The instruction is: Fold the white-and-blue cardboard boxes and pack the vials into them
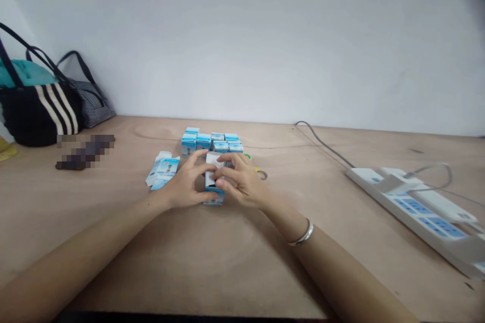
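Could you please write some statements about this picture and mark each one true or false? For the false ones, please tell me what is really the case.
The left hand and the right hand both touch a blue-and-white carton. True.
A metal bracelet is on the left wrist. False: it is on the right wrist.
The small blue-and-white boxes stand grouped just beyond the hands. True.
The power strip lies left of the hands. False: it lies to their right.

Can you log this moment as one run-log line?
left hand: on small blue-and-white carton | right hand: on same carton | beyond: upright cartons
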Tool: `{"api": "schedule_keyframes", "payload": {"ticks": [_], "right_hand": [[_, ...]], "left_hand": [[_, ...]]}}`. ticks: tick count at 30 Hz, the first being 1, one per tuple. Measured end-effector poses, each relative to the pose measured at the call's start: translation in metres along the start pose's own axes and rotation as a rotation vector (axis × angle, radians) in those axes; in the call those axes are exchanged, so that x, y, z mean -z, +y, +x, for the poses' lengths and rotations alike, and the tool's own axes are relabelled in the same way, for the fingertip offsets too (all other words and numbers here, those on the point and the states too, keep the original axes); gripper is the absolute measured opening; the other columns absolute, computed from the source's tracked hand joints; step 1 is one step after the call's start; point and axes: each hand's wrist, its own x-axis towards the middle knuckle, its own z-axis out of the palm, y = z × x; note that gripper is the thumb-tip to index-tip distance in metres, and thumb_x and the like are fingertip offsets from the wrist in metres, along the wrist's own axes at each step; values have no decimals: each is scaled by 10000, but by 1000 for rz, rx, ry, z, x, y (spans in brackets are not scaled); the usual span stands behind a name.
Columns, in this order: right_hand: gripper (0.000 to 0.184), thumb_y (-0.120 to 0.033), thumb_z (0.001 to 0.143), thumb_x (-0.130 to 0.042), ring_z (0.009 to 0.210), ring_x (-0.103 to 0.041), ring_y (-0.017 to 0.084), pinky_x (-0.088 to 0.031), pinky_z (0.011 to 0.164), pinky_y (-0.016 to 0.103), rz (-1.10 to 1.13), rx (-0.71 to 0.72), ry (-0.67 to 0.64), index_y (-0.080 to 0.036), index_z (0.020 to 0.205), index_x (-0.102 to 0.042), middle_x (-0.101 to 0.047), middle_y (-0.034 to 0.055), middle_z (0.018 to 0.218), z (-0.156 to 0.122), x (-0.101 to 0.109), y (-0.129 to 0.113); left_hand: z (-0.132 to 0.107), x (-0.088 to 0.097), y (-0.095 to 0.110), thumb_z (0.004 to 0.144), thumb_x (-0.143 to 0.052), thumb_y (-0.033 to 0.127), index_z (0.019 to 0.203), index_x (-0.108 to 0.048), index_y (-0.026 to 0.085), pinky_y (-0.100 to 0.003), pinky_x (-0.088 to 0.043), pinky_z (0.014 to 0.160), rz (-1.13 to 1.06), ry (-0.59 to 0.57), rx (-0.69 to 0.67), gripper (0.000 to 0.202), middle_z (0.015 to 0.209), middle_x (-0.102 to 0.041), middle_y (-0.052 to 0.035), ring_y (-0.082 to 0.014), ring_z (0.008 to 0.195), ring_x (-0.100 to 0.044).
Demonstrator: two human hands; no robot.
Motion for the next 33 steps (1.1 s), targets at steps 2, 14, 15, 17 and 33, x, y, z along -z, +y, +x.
{"api": "schedule_keyframes", "payload": {"ticks": [2,14,15,17,33], "right_hand": [[269,-413,902,-461,1064,-482,242,-373,903,428,-41,-2,-13,-229,900,-657,-535,96,1153,0,0,0],[286,-411,911,-434,1080,-480,240,-353,922,424,-54,2,-20,-242,914,-664,-566,80,1178,0,5,2],[294,-405,915,-425,1070,-486,236,-355,917,421,-48,-6,2,-232,887,-660,-575,83,1161,0,6,2],[298,-385,920,-421,1022,-509,223,-362,898,410,-34,-16,56,-214,830,-649,-603,87,1087,0,8,4],[164,-295,868,-563,775,-523,172,-348,719,313,11,1,-117,-237,889,-715,-628,42,756,0,21,10]], "left_hand": [[0,1,0,664,-729,456,1117,-561,226,-453,-382,1050,9,-2,-1,536,1383,-312,-118,-332,1350,-275],[0,3,-4,642,-740,479,1075,-531,222,-449,-431,1003,-51,-24,-21,545,1384,-324,-125,-335,1337,-307],[0,3,-4,648,-735,480,1099,-516,224,-436,-447,989,-61,-28,-26,562,1383,-323,-125,-328,1346,-291],[-1,2,-5,652,-732,484,1184,-471,235,-425,-462,972,-63,-49,-46,642,1401,-294,-129,-326,1364,-251],[-5,-3,-4,590,-758,474,919,-395,219,-321,-471,685,-159,21,209,552,912,-506,-8,-167,791,-531]]}}
